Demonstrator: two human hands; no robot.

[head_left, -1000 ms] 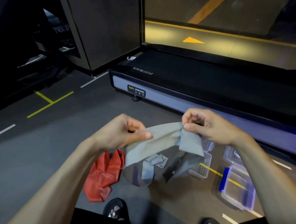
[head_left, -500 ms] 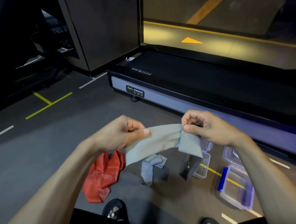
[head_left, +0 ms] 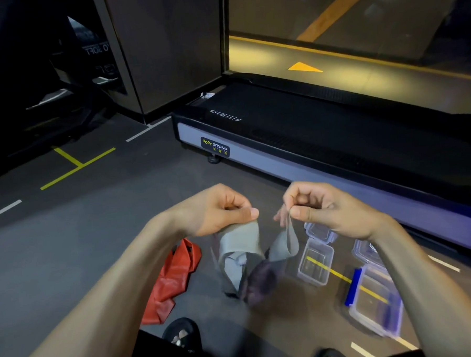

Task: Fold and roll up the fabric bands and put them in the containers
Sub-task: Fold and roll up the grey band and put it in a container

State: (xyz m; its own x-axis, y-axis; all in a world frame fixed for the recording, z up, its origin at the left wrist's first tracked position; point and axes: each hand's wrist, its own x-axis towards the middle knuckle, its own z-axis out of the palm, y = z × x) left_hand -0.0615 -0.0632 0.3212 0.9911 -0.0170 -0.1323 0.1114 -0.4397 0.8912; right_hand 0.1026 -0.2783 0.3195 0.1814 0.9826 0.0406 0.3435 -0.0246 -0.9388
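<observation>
**Mia:** Dark gym floor (head_left: 68, 236) with yellow and white lines, and a big black treadmill (head_left: 322, 135) at the back. What are the hands doing?

**Ben:** Both are up in front, close together. The left hand (head_left: 219, 210) has its fingers curled and its thumb pressed down on one end of the grey band (head_left: 243, 240). The right hand (head_left: 320, 209) pinches the other end between thumb and finger.

**Mia:** So where is the band?

**Ben:** It hangs down between the hands in a loop, above the floor. Its low part is blurry.

**Mia:** And that red thing?

**Ben:** A red band (head_left: 174, 279) lies crumpled on the floor, under the left arm.

**Mia:** What about the boxes?

**Ben:** A small clear box (head_left: 315, 264) sits open on the floor by the grey band. I can only see the yellow line through it. A bigger clear box with a blue clip (head_left: 374, 302) lies near it, under the right arm. More clear boxes (head_left: 366, 250) sit behind. I cannot tell what is in those.
</observation>
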